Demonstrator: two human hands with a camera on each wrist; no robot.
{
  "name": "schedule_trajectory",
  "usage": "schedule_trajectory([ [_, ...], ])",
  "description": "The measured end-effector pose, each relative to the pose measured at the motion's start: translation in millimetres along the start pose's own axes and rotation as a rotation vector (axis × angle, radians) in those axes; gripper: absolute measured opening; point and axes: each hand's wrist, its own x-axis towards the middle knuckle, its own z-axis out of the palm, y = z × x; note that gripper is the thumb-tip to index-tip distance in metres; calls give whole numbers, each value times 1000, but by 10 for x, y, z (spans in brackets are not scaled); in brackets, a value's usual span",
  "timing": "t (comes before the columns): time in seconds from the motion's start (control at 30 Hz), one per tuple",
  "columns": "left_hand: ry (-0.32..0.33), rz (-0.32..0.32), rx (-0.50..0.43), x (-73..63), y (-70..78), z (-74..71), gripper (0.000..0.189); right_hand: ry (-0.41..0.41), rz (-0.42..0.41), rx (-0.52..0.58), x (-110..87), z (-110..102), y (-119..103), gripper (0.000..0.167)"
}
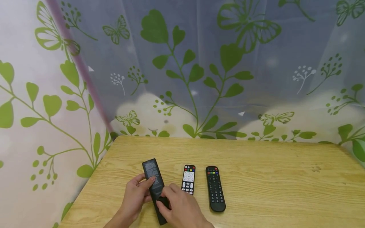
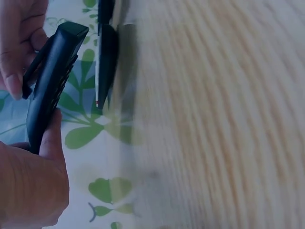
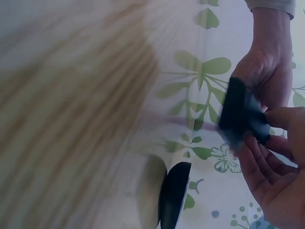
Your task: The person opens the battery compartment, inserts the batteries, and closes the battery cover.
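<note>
A long black remote control [image 1: 151,167] is held back side up, printed label showing, tilted over the table's near left part. My left hand [image 1: 134,193] grips it from the left, thumb across its back and fingers round its side. At its lower end my right hand [image 1: 182,205] pinches a dark battery cover [image 1: 163,201] between thumb and fingers. In the left wrist view the cover [image 2: 39,62] stands at an angle off the remote's back. The right wrist view shows the remote blurred, and the battery compartment is hidden by my right hand.
A smaller remote with white buttons [image 1: 188,176] lies just right of my hands, its lower end hidden. Further right lies another black remote [image 1: 215,190], buttons up. Both rest on the wooden table [image 1: 271,177]. A leaf-patterned cloth [image 1: 182,79] hangs behind and at the left.
</note>
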Motion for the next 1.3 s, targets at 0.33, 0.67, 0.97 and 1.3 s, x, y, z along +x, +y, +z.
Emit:
schedule_trajectory([
  [0.33,-54,-10,-11,-26,4,-30,38,22,-39,41,-46,-10,100,21],
  [0.67,-98,-19,-15,-24,-7,-34,38,-60,-80,218,-38,-52,173,18],
  [0.97,-129,-22,-15,1,30,-13,41,-138,-30,474,48,-133,216,16],
  [1.3,-148,-34,-33,-10,52,0,40,-106,-82,437,25,-108,254,17],
])
